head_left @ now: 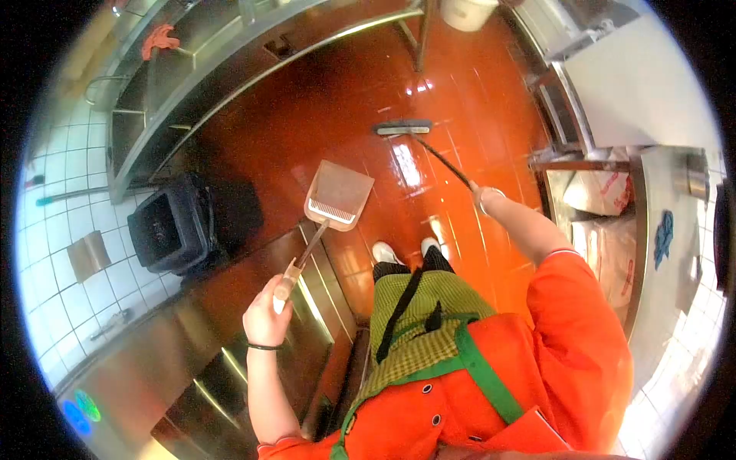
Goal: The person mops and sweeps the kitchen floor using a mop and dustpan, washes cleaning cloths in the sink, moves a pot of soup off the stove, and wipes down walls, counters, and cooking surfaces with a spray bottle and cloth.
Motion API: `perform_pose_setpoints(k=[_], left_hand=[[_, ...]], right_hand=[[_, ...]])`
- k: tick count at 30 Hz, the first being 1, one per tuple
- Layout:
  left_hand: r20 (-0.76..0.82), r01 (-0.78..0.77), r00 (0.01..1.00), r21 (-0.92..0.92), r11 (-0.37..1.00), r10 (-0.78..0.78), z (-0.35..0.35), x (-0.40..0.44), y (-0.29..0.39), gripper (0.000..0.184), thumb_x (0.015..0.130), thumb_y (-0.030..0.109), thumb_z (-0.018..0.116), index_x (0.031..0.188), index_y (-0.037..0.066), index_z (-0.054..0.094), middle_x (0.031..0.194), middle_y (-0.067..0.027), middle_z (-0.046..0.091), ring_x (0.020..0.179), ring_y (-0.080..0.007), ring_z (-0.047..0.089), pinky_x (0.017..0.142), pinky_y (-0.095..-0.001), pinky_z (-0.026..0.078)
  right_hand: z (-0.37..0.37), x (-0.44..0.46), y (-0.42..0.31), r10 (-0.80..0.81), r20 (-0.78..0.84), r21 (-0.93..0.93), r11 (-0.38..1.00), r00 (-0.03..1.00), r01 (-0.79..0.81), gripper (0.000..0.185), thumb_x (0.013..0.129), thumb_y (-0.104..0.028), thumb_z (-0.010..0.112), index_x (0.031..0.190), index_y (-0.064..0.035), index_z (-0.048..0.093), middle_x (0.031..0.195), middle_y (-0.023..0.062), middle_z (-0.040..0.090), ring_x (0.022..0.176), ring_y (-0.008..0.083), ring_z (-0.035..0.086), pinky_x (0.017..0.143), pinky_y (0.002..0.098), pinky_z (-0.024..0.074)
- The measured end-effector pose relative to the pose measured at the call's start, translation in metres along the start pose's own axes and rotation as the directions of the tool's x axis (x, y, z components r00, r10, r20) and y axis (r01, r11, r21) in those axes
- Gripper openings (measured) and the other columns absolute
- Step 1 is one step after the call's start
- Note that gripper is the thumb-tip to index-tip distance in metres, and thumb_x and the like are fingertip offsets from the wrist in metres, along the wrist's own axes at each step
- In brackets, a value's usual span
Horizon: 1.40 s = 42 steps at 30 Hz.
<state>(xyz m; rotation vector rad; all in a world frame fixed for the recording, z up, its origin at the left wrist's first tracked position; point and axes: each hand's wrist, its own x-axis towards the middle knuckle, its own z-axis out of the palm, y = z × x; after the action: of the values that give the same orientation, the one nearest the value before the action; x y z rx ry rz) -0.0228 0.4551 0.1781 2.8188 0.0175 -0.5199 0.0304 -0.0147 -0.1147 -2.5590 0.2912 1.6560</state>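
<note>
My left hand (266, 313) is closed round the handle of a long-handled dustpan (340, 192), whose pale pan hangs above the red tiled floor, left of my feet. At the right, my right hand (485, 198) grips the dark stick of a broom (404, 128). The broom's wide grey head lies on the shiny floor ahead of me, farther off than the dustpan and apart from it.
A black bin (170, 224) stands by the white tiled wall at the left. Metal shelving (253, 69) curves across the upper left, with a red glove (159, 41) on it. A white bucket (468, 12) is at the top. Bags (599, 192) fill a shelf at the right.
</note>
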Motion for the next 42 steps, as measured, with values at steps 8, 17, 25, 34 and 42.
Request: perform_pose_setpoints(k=[8, 17, 25, 34, 42], left_hand=[[0.211, -0.278, 0.945, 0.116, 0.954, 0.249, 0.036, -0.013, -0.007, 0.042, 0.067, 0.014, 0.059, 0.108, 0.018, 0.052, 0.09, -0.0112, 0.061, 0.079, -0.0281, 0.059, 0.067, -0.0358, 0.048], [0.352, -0.563, 0.785, 0.06, 0.824, 0.51, 0.058, 0.006, -0.023, 0.042, 0.066, 0.012, 0.056, 0.108, 0.018, 0.05, 0.089, -0.0106, 0.061, 0.078, -0.0277, 0.059, 0.067, -0.0367, 0.048], [0.478, -0.491, 0.791, 0.124, 0.862, 0.382, 0.052, 0.025, -0.046, 0.051, 0.064, 0.011, 0.059, 0.114, 0.018, 0.048, 0.099, -0.0108, 0.059, 0.09, -0.0275, 0.056, 0.076, -0.0373, 0.046], [0.411, -0.501, 0.807, 0.094, 0.861, 0.425, 0.055, 0.022, -0.057, 0.042, 0.068, 0.012, 0.055, 0.109, 0.018, 0.051, 0.096, -0.0116, 0.059, 0.086, -0.028, 0.057, 0.073, -0.0376, 0.047], [0.437, -0.442, 0.824, 0.1, 0.891, 0.36, 0.052, 0.006, -0.069, 0.04, 0.07, 0.016, 0.055, 0.11, 0.019, 0.052, 0.093, -0.0118, 0.06, 0.086, -0.0278, 0.057, 0.073, -0.0371, 0.047]], right_hand=[[0.081, -0.114, 0.098, -0.024, 0.253, -0.502, 0.851, 0.967, 0.153, 0.086, 0.074, 0.002, 0.052, 0.136, -0.0239, -0.002, 0.108, 0.0172, 0.055, 0.091, 0.0266, 0.057, 0.071, 0.0395, 0.0472], [0.2, -0.103, 0.15, -0.053, 0.207, -0.128, 0.989, 0.977, 0.081, 0.075, 0.073, -0.002, 0.053, 0.134, -0.0297, 0.018, 0.102, 0.012, 0.056, 0.082, 0.0276, 0.055, 0.066, 0.0414, 0.047], [0.222, -0.156, -0.048, 0.013, 0.311, 0.417, 0.897, 0.95, -0.149, 0.065, 0.081, -0.015, 0.048, 0.134, -0.0299, 0.013, 0.12, 0.0191, 0.044, 0.097, 0.033, 0.05, 0.068, 0.047, 0.0463], [0.164, -0.243, 0.044, -0.08, 0.275, 0.654, 0.746, 0.958, -0.125, 0.073, 0.076, 0.002, 0.046, 0.135, -0.0292, 0.015, 0.106, 0.017, 0.052, 0.051, 0.0224, 0.049, 0.04, 0.0314, 0.0409], [0.198, -0.201, -0.071, 0.075, 0.369, 0.457, 0.853, 0.926, -0.251, 0.089, 0.068, -0.01, 0.064, 0.136, -0.0295, 0.01, 0.123, 0.0226, 0.04, 0.104, 0.0305, 0.048, 0.077, 0.0427, 0.0441]])
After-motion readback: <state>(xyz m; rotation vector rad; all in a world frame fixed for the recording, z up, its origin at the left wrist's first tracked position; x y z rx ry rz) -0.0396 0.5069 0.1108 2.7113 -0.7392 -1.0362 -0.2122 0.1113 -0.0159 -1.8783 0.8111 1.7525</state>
